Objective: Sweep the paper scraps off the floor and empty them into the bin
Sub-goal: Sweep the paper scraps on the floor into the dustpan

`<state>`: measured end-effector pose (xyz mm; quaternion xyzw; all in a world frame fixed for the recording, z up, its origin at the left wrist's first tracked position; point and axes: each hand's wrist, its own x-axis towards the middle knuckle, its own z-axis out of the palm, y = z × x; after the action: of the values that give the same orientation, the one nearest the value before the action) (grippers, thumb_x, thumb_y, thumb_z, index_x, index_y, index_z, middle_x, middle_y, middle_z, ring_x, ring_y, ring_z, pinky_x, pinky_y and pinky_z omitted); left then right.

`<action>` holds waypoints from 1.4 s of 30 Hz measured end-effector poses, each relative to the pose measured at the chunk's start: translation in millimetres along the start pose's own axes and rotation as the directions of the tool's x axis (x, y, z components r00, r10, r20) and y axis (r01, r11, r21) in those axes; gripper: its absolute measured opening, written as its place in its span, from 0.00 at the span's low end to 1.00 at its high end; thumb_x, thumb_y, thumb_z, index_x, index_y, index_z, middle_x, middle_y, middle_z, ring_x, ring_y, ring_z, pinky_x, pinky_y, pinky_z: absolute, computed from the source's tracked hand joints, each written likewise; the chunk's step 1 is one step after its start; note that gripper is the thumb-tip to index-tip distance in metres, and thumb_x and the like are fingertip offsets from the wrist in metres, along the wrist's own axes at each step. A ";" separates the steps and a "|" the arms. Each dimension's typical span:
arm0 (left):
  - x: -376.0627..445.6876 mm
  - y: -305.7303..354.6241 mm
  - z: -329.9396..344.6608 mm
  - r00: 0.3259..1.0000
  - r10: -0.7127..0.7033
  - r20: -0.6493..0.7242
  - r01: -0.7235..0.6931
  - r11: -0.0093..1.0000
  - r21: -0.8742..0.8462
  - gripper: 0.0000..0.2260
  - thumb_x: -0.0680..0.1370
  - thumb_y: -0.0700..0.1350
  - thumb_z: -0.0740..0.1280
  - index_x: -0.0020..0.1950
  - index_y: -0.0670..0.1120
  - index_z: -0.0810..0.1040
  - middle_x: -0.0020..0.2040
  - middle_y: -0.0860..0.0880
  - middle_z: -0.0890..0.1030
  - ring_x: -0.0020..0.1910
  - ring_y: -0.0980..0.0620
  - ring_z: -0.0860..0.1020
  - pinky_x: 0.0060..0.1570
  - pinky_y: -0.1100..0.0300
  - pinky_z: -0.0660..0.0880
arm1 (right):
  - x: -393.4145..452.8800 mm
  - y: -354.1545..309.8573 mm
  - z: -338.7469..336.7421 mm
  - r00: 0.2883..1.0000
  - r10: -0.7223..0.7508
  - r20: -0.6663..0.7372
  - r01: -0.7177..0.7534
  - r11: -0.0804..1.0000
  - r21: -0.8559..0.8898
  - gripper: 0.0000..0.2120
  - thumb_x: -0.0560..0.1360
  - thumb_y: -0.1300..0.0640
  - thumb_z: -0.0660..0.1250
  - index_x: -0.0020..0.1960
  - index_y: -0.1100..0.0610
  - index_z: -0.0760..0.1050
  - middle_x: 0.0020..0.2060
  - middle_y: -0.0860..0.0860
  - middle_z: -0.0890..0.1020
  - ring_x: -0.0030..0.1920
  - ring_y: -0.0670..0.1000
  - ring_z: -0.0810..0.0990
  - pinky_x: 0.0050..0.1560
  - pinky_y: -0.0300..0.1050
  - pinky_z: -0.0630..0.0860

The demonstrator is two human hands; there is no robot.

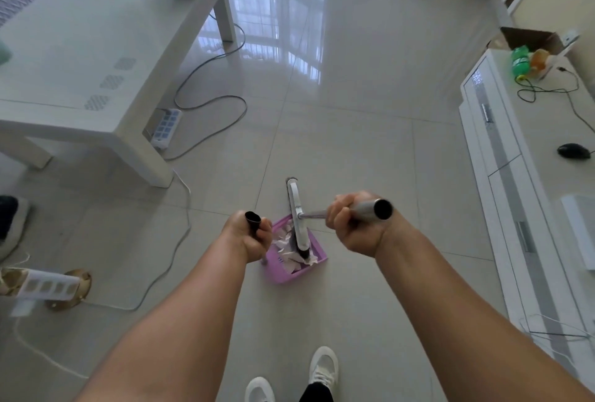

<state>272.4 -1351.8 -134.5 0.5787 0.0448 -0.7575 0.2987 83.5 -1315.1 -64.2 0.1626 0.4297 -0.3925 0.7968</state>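
My left hand [249, 236] is wrapped in a fist around the dark handle [254, 223] of the dustpan [289, 255], fingers pressed together with the handle's open end poking up above my thumb. My right hand [352, 224] is clenched the same way around the metal broom pole [370, 208], whose dark hollow end sticks out past my wrist on the right. Both my forearms reach forward from the bottom of the view.

The pink dustpan sits on the floor [354, 112] between my 2 hands, just ahead of my white shoes [323, 366]. The paper scraps [288, 252] lie crumpled inside it, white with a little print. The broom head [297, 218] is pale and long; its near end with the dark bristles is down in the pan, touching the scraps, and its far end points away from me over the tiles.

A white table [80, 63] stands to my left with a power strip [165, 126] by its leg and a grey cable looping across the floor. A low white cabinet [502, 150] runs along my right, with a black mouse [573, 151] and a green bottle [521, 60] on top. I cannot see the bin
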 end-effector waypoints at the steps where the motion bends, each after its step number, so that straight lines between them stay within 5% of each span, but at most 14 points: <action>1: 0.9 1.0 -1.4 1.000 -0.002 -0.004 0.002 1.000 -0.005 0.09 0.69 0.33 0.47 0.33 0.43 0.62 0.16 0.47 0.68 0.10 0.56 0.67 0.11 0.73 0.57 | -5.2 -5.7 -1.5 1.000 0.009 0.001 -0.009 1.000 0.001 0.17 0.80 0.61 0.47 0.34 0.57 0.64 0.16 0.50 0.69 0.13 0.46 0.70 0.12 0.33 0.66; 7: 3.0 5.2 -4.3 1.000 -0.016 -0.017 0.016 1.000 -0.014 0.11 0.72 0.33 0.47 0.32 0.43 0.62 0.15 0.48 0.67 0.10 0.56 0.66 0.11 0.73 0.57 | -19.4 -16.3 -3.5 0.996 0.014 -0.083 -0.033 0.973 -0.230 0.15 0.82 0.57 0.52 0.37 0.57 0.66 0.18 0.47 0.69 0.14 0.42 0.70 0.13 0.31 0.65; 13: 8.8 9.5 -8.7 0.999 -0.020 -0.043 0.018 0.999 -0.046 0.13 0.75 0.34 0.46 0.33 0.43 0.63 0.16 0.47 0.68 0.10 0.56 0.67 0.11 0.73 0.57 | 9.9 -10.9 -10.4 0.965 -0.145 -0.220 -0.001 0.833 -0.554 0.06 0.81 0.60 0.54 0.48 0.58 0.68 0.20 0.48 0.70 0.15 0.41 0.70 0.15 0.30 0.67; 16: 9.0 9.6 -4.5 0.999 -0.011 -0.048 0.008 0.998 -0.061 0.09 0.68 0.32 0.48 0.33 0.42 0.63 0.16 0.47 0.68 0.10 0.56 0.67 0.11 0.73 0.57 | 30.0 -11.9 -17.0 0.953 -0.160 -0.258 -0.019 0.817 -0.577 0.07 0.81 0.61 0.53 0.57 0.58 0.67 0.19 0.49 0.71 0.14 0.42 0.69 0.16 0.30 0.68; 19: 12.2 10.4 -1.7 0.999 0.000 -0.043 -0.003 0.997 -0.075 0.10 0.70 0.33 0.47 0.33 0.42 0.63 0.16 0.47 0.67 0.10 0.56 0.67 0.11 0.74 0.57 | 47.1 -14.3 -19.4 0.942 -0.155 -0.296 -0.055 0.803 -0.594 0.10 0.80 0.63 0.53 0.61 0.61 0.66 0.29 0.54 0.74 0.15 0.44 0.72 0.16 0.32 0.71; 25: 21.3 16.6 -6.4 0.999 -0.023 -0.036 0.021 0.998 -0.056 0.12 0.75 0.36 0.48 0.34 0.44 0.63 0.17 0.47 0.68 0.11 0.55 0.68 0.11 0.73 0.58 | 74.7 -4.2 -19.5 0.925 -0.167 -0.342 -0.149 0.668 -0.729 0.12 0.79 0.65 0.56 0.62 0.65 0.67 0.38 0.59 0.75 0.33 0.51 0.75 0.21 0.39 0.76; 28: 22.7 16.1 -9.7 0.999 -0.048 -0.021 0.046 0.996 -0.070 0.14 0.81 0.43 0.51 0.35 0.44 0.64 0.17 0.47 0.69 0.11 0.55 0.70 0.12 0.73 0.61 | 83.0 9.0 -20.7 0.915 -0.225 -0.336 -0.203 0.464 -0.862 0.10 0.79 0.65 0.54 0.57 0.62 0.70 0.37 0.56 0.77 0.33 0.50 0.75 0.30 0.40 0.78; 31: 19.0 14.5 -9.9 0.998 -0.062 -0.010 0.062 0.997 -0.037 0.12 0.79 0.42 0.53 0.35 0.44 0.64 0.18 0.47 0.70 0.12 0.55 0.70 0.12 0.72 0.61 | 77.8 20.2 -20.1 0.923 -0.219 -0.317 -0.224 0.363 -0.904 0.08 0.79 0.64 0.50 0.53 0.62 0.66 0.37 0.56 0.75 0.34 0.50 0.74 0.51 0.45 0.79; 34: 13.6 11.0 -9.4 0.996 -0.081 0.033 0.081 0.997 0.004 0.08 0.72 0.36 0.53 0.34 0.44 0.64 0.18 0.48 0.70 0.12 0.56 0.71 0.11 0.73 0.60 | 67.1 23.6 -11.3 0.941 -0.166 -0.295 -0.194 0.450 -0.872 0.10 0.79 0.65 0.49 0.42 0.58 0.65 0.34 0.53 0.74 0.31 0.48 0.75 0.38 0.39 0.76; 37: 10.1 3.0 -8.4 0.993 -0.104 0.058 0.102 0.994 0.049 0.15 0.79 0.38 0.49 0.33 0.44 0.64 0.18 0.48 0.71 0.12 0.57 0.71 0.12 0.73 0.60 | 58.8 19.3 -4.4 0.946 -0.138 -0.294 -0.169 0.562 -0.810 0.10 0.76 0.66 0.51 0.41 0.56 0.66 0.32 0.53 0.71 0.18 0.44 0.73 0.21 0.32 0.70; 42: -4.3 -3.4 -7.8 0.987 -0.131 0.097 0.118 0.984 0.133 0.17 0.79 0.38 0.49 0.32 0.41 0.67 0.18 0.47 0.71 0.12 0.55 0.71 0.11 0.73 0.60 | 18.9 25.0 4.6 0.934 -0.174 -0.313 -0.133 0.643 -0.754 0.13 0.77 0.65 0.53 0.35 0.59 0.66 0.17 0.50 0.72 0.14 0.44 0.70 0.19 0.29 0.64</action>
<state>278.0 -1344.1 -134.2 0.5519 0.0170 -0.8055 0.2153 111.3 -1311.1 -78.9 -0.1257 0.6942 -0.1468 0.6934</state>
